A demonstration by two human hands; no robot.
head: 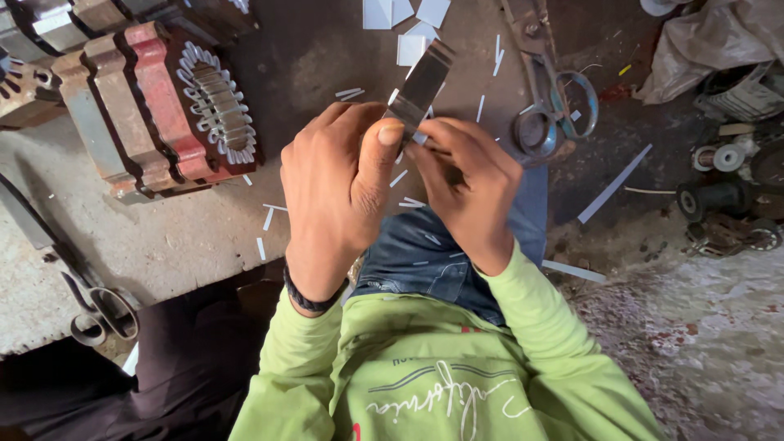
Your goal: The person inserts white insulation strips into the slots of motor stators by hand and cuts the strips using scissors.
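My left hand (339,192) grips a flat metal strip (422,82) that sticks up and to the right past my thumb. My right hand (469,192) pinches the lower end of the same strip, together with a small white paper piece (419,137) pressed between the fingers. Both hands meet above my lap, over blue jeans (433,253). A black band circles my left wrist, and green sleeves cover both arms.
A red and grey motor stator (163,106) with white slot liners lies at upper left. Large scissors (551,106) lie at upper right, another pair (102,310) at lower left. White paper squares (408,24) and slivers litter the floor. Small motor parts (727,188) sit at right.
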